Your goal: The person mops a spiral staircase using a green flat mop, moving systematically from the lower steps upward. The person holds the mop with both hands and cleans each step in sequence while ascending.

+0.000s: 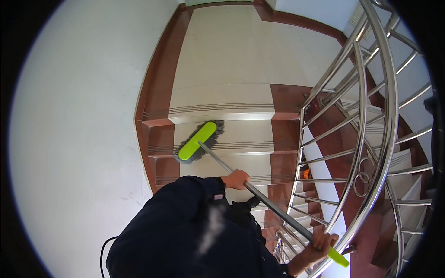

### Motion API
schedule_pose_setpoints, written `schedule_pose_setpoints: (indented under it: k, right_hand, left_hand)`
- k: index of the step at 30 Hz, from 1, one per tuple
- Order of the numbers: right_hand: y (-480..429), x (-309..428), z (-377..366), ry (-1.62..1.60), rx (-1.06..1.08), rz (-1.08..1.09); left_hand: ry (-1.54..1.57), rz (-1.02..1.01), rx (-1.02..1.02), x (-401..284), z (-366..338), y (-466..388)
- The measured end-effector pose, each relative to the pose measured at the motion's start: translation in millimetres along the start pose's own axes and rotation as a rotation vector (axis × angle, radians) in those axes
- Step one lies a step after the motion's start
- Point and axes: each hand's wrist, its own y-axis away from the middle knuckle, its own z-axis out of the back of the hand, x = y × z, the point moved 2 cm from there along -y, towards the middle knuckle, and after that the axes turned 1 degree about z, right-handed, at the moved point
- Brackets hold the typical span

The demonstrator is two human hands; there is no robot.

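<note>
A dust mop with a lime-green oblong head (198,140) and a grey fringe lies slantwise over a stair tread, below the landing's edge. Its grey metal pole (278,210) runs down to the right in front of my body. My left hand (236,179) is wrapped around the pole's middle part. Closer to its end, my right hand (321,245) grips the pole just above the lime-green end grip (338,258). The right hand is in front of the stainless-steel handrail; whether it touches the rail I cannot tell.
White wall (80,114) rises on the left. Stainless-steel railing (363,90) curves along the right, with more stairs beyond it. Ahead is a cream-tiled landing (222,48) with red-brown borders. Grooved stair edges (243,146) cross the steps. A small orange object (306,173) shows behind the railing.
</note>
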Motion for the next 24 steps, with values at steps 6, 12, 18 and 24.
schedule_pose_setpoints:
  k: [6,12,18,24]
  right_hand:
    - [-3,58,-22,0.145,-0.219,0.184]
    - [-47,11,-48,-0.119,0.327,0.058]
    - [-42,-102,-119,-0.173,0.397,-0.174]
    - [-10,-156,-180,-0.142,0.564,-0.363]
  left_hand:
    - [0.242,-0.122,-0.032,-59,-15,-26]
    - [0.17,-0.02,-0.295,-21,18,5]
    - [0.262,0.259,-0.456,84,68,83]
    - [-0.128,0.433,-0.622,146,96,146]
